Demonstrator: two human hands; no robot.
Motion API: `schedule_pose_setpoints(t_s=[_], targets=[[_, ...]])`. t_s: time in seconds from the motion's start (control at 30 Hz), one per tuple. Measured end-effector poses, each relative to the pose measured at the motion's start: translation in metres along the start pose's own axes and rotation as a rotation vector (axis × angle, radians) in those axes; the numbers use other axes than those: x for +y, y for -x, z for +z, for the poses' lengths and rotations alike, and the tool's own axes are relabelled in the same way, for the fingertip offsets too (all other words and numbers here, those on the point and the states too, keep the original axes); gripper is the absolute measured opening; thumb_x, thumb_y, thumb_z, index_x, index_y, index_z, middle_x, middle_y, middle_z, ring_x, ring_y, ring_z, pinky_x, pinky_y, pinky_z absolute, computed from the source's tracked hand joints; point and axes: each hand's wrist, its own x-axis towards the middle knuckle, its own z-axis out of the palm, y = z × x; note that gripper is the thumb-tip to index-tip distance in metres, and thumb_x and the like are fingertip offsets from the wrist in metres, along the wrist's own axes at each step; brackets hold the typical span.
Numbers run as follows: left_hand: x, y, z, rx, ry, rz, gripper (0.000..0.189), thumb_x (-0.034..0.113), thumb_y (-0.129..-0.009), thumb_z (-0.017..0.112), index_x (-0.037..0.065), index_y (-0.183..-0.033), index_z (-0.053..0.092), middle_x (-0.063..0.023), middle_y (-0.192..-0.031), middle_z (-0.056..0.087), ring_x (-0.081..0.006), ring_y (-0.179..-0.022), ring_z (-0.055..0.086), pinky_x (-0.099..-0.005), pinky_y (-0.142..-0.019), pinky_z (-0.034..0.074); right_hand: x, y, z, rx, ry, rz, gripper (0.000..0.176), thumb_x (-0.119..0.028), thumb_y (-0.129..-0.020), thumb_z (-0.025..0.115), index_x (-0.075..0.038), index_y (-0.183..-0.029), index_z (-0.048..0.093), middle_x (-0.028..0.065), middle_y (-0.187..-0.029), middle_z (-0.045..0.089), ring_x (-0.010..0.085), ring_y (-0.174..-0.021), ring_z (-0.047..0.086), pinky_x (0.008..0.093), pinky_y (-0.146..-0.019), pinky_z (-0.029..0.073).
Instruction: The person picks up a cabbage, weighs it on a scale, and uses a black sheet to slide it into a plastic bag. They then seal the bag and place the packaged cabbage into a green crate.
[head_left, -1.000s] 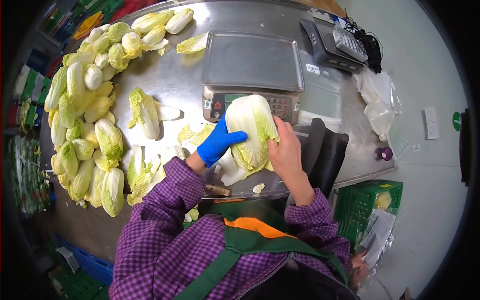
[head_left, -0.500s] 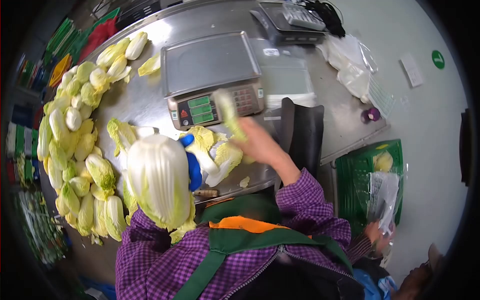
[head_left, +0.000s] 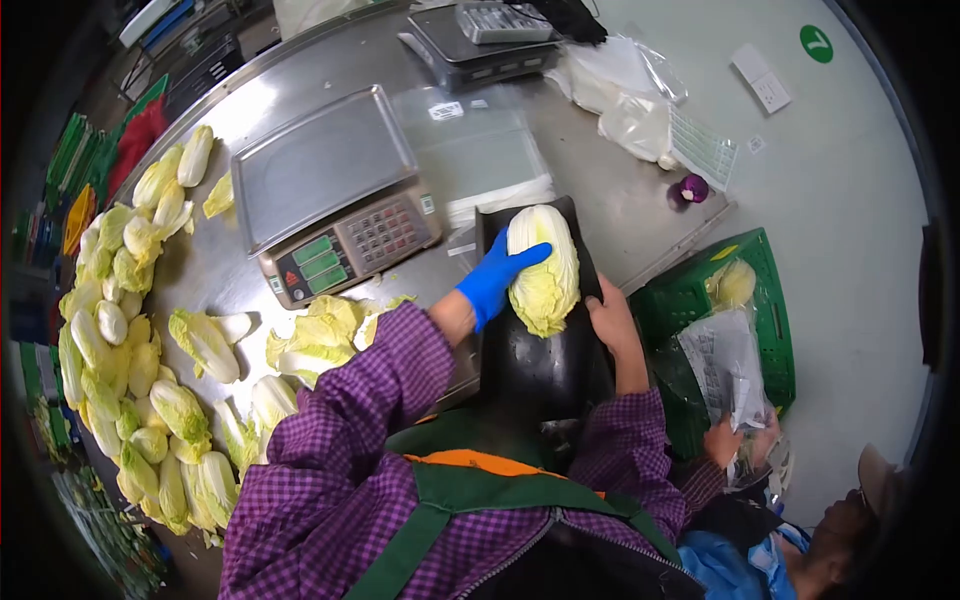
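My left hand (head_left: 501, 274) wears a blue glove and grips a trimmed Chinese cabbage (head_left: 541, 262), its thumb across the top. The cabbage lies over a black curved trough (head_left: 520, 372) in front of me. At the trough's right edge is my bare right hand (head_left: 609, 312), thumb on top and the other fingers mostly hidden beneath the rim. Loose cabbage leaves (head_left: 318, 335) lie on the steel table, left of my left forearm.
A weighing scale (head_left: 325, 170) stands beyond the leaves, next to clear plastic bags (head_left: 480, 150). Several Chinese cabbages (head_left: 130, 350) are heaped along the left. At right, a co-worker's hands (head_left: 735, 440) hold a plastic bag (head_left: 728, 365) by a green crate (head_left: 775, 310).
My left hand has carried the cabbage rightward from the leaves to the black trough. My right hand has let go of a leaf and moved to the trough's right edge. The view has shifted.
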Motion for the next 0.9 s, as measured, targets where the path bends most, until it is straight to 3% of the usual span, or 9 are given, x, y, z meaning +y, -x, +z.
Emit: schedule_pose_setpoints(t_s=[0.13, 0.27, 0.4, 0.43, 0.47, 0.6, 0.67, 0.8, 0.9], targets=[[-0.045, -0.034, -0.025, 0.328, -0.538, -0.108, 0.091, 0.023, -0.074, 0.079, 0.005, -0.143, 0.021, -0.0155, -0.13, 0.048, -0.0255, -0.119, 0.047, -0.0364, -0.096, 0.044, -0.005, 0.003, 0.0, 0.003, 0.073, -0.089, 0.051, -0.007, -0.083, 0.048, -0.001, -0.133, 0.043, 0.0237, -0.127, 0.052, 0.0366, -0.12, 0.049, 0.0362, -0.101, 0.036], [-0.037, -0.011, -0.043, 0.17, -1.149, 0.675, 0.068, 0.014, -0.083, 0.067, 0.004, -0.141, 0.033, -0.0148, -0.136, 0.046, -0.0243, -0.121, 0.048, -0.0331, -0.097, 0.042, 0.012, -0.012, 0.014, 0.015, -0.035, 0.076, 0.056, -0.02, -0.084, 0.055, -0.002, -0.135, 0.04, 0.0254, -0.127, 0.052, 0.0372, -0.119, 0.049, 0.0378, -0.099, 0.038], [0.003, 0.028, -0.059, 0.354, -0.93, 0.375, 0.066, 0.01, -0.085, 0.064, 0.007, -0.143, 0.032, -0.013, -0.135, 0.047, -0.0197, -0.116, 0.051, -0.03, -0.092, 0.044, 0.011, -0.027, 0.042, 0.013, -0.3, 0.161, 0.083, -0.04, -0.085, 0.063, 0.004, -0.142, 0.022, 0.0253, -0.137, 0.041, 0.0318, -0.128, 0.04, 0.0355, -0.106, 0.03], [-0.001, 0.026, -0.061, 0.309, -0.821, 0.182, 0.07, 0.017, -0.086, 0.066, 0.005, -0.144, 0.029, -0.0135, -0.133, 0.049, -0.0179, -0.111, 0.054, -0.0306, -0.089, 0.046, 0.01, -0.029, 0.045, -0.066, -0.343, 0.209, 0.085, -0.04, -0.085, 0.063, 0.006, -0.142, 0.021, 0.0244, -0.143, 0.033, 0.0318, -0.133, 0.033, 0.0361, -0.108, 0.027], [0.0, 0.029, -0.068, 0.11, -0.657, -0.442, 0.086, 0.026, -0.085, 0.068, 0.005, -0.148, 0.012, -0.0192, -0.137, 0.043, -0.0208, -0.118, 0.05, -0.0321, -0.092, 0.045, 0.008, -0.03, 0.045, -0.066, -0.348, 0.205, 0.085, -0.04, -0.085, 0.063, 0.006, -0.142, 0.021, 0.0244, -0.143, 0.033, 0.0318, -0.133, 0.033, 0.0361, -0.108, 0.027], [-0.061, 0.038, -0.02, 0.002, -0.762, -0.135, 0.112, 0.029, -0.082, 0.072, 0.003, -0.144, -0.017, -0.0247, -0.131, 0.045, -0.0229, -0.113, 0.053, -0.0347, -0.093, 0.045, -0.022, -0.016, 0.025, -0.08, -0.174, 0.119, 0.098, -0.051, -0.077, 0.065, 0.004, -0.143, 0.019, 0.0291, -0.14, 0.035, 0.0376, -0.13, 0.038, 0.04, -0.106, 0.032], [-0.091, 0.033, -0.011, -0.117, -1.01, 0.14, 0.113, 0.028, -0.08, 0.074, 0.001, -0.144, -0.015, -0.0232, -0.126, 0.05, -0.0209, -0.107, 0.055, -0.0339, -0.094, 0.044, -0.037, 0.0, 0.003, -0.033, 0.248, 0.166, 0.096, -0.045, -0.072, 0.072, 0.001, -0.141, 0.024, 0.0271, -0.134, 0.044, 0.0374, -0.122, 0.047, 0.0409, -0.099, 0.039], [-0.075, 0.023, -0.004, -0.241, -0.891, -0.053, 0.081, 0.025, -0.078, 0.074, 0.002, -0.143, 0.03, -0.0175, -0.124, 0.057, -0.0223, -0.105, 0.059, -0.0349, -0.089, 0.047, 0.009, 0.039, -0.018, 0.113, -0.061, 0.07, 0.098, -0.031, -0.067, 0.079, 0.001, -0.141, 0.023, 0.0251, -0.127, 0.05, 0.036, -0.116, 0.052, 0.0392, -0.095, 0.042], [-0.043, -0.045, -0.045, 0.383, -1.067, 0.343, 0.045, 0.022, -0.073, 0.075, 0.007, -0.113, 0.061, -0.0139, -0.097, 0.062, -0.0212, -0.08, 0.059, -0.0321, -0.073, 0.049, 0.035, 0.059, -0.013, 0.266, -0.172, 0.193, 0.099, -0.03, -0.068, 0.078, 0.0, -0.143, 0.021, 0.0243, -0.131, 0.047, 0.0343, -0.118, 0.05, 0.0381, -0.099, 0.039]])
